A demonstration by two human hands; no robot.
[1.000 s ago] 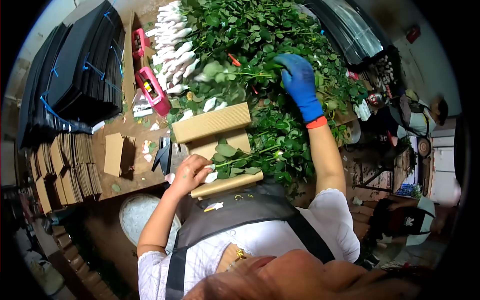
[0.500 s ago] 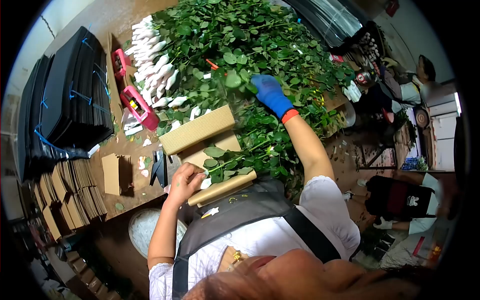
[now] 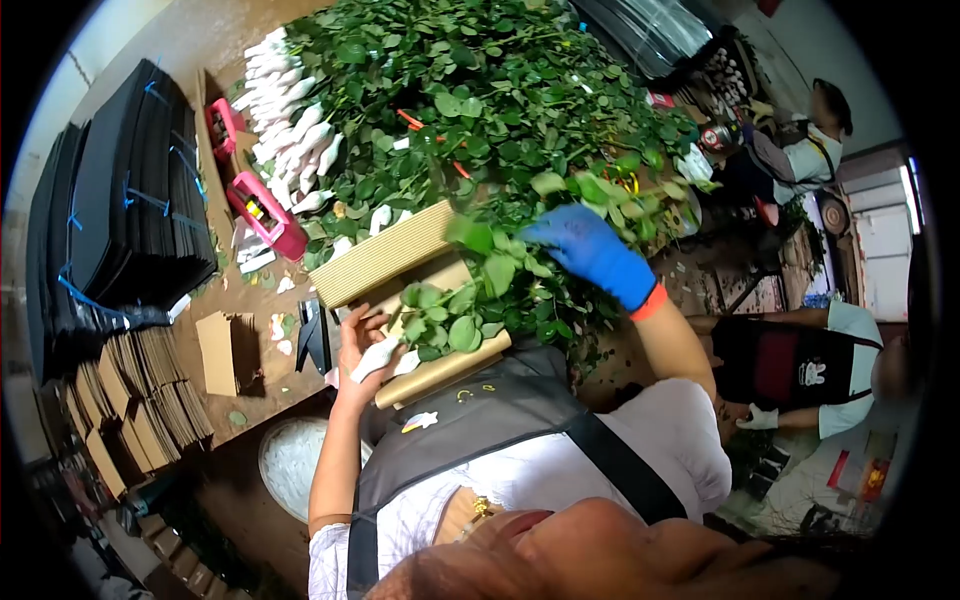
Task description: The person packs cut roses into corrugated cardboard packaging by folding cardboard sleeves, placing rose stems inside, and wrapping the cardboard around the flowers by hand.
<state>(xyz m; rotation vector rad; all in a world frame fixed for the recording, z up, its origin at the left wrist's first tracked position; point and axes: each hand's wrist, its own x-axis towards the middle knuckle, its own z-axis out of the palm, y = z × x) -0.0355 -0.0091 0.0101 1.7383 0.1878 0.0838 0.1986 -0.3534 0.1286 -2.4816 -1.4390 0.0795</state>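
My bare left hand (image 3: pixel 358 345) is at the left end of a cardboard wrapper (image 3: pixel 385 238), fingers partly stretched. A white-sleeved rose head (image 3: pixel 375 360) rests in it, with a second white head just to the right. Leafy rose stems (image 3: pixel 465 325) lie on the wrapper, between its ribbed far flap and its rolled near edge (image 3: pixel 445 370). My right hand (image 3: pixel 590 250), in a blue glove, is above the wrapper's right side, closed around leafy stems. Motion blurs the leaves around it, and the glove hides the exact grip.
A heap of leafy roses (image 3: pixel 450 100) covers the table's far side, white-sleeved heads (image 3: pixel 290 120) at its left. Pink holders (image 3: pixel 268 215), a black stapler-like tool (image 3: pixel 313 335), cardboard pieces (image 3: pixel 225 350) and black sheet stacks (image 3: pixel 140 180) stand left. Two other people (image 3: pixel 800 365) are at right.
My right hand has come from the heap toward me and right, bringing leafy stems over the wrapper. My left hand has loosened from its pinch, and a white rose head now rests in it.
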